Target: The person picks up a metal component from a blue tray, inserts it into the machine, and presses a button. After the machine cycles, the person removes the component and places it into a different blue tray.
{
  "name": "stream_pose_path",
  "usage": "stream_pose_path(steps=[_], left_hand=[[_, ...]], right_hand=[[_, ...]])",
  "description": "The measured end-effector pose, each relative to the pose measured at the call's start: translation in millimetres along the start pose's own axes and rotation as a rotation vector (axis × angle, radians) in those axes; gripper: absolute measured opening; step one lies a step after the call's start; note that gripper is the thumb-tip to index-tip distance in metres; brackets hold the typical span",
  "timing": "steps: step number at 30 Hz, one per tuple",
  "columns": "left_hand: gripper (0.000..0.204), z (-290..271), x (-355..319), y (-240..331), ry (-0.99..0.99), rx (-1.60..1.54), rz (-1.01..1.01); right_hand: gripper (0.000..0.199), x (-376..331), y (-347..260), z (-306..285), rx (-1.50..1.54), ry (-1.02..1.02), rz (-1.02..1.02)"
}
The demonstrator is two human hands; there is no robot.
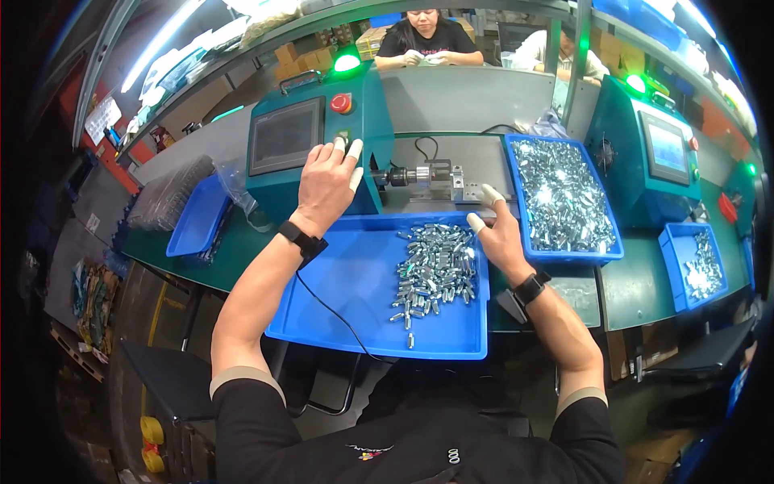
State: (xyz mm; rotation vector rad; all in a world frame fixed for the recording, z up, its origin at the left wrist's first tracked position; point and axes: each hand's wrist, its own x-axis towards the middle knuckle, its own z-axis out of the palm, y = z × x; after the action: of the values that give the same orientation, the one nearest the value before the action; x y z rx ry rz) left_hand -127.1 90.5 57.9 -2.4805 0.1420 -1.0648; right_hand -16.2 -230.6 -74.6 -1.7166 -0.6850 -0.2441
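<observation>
My left hand [326, 184] lies against the front of a teal machine [367, 105], its fingers stretched out beside the dark screen [284, 135] and just below the red push button [341, 103]. White finger cots cover some fingertips on both hands. My right hand [501, 240] has thumb and forefinger apart, close to the metal fixture [463, 190] and above the right rim of a blue tray [322, 302]. A pile of small shiny metal fittings [435, 270] lies in that tray. From the machine a chuck [397, 177] points toward the fixture. Neither hand shows anything held.
A deep blue bin [614, 253] full of metal parts stands right of my right hand. Beyond it is a second teal machine [629, 153] with a smaller blue bin [681, 298]. A blue tray [193, 222] sits at left. Two people [427, 40] work behind the partition.
</observation>
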Motion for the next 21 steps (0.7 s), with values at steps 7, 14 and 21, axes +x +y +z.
stream_pose_path(steps=[7, 14, 21], left_hand=[[0.052, -17, -39, 2, 0.090, -0.287, -0.136], [0.037, -22, -122, 44, -0.297, -0.792, -0.233], [0.032, -12, -137, 47, -0.525, -0.883, -0.250]], right_hand=[[0.079, 9, 5, 15, 0.270, -0.191, 0.111], [0.078, 23, -7, 25, 0.317, -0.315, 0.177], [0.076, 27, -11, 26, 0.367, -0.368, 0.207]])
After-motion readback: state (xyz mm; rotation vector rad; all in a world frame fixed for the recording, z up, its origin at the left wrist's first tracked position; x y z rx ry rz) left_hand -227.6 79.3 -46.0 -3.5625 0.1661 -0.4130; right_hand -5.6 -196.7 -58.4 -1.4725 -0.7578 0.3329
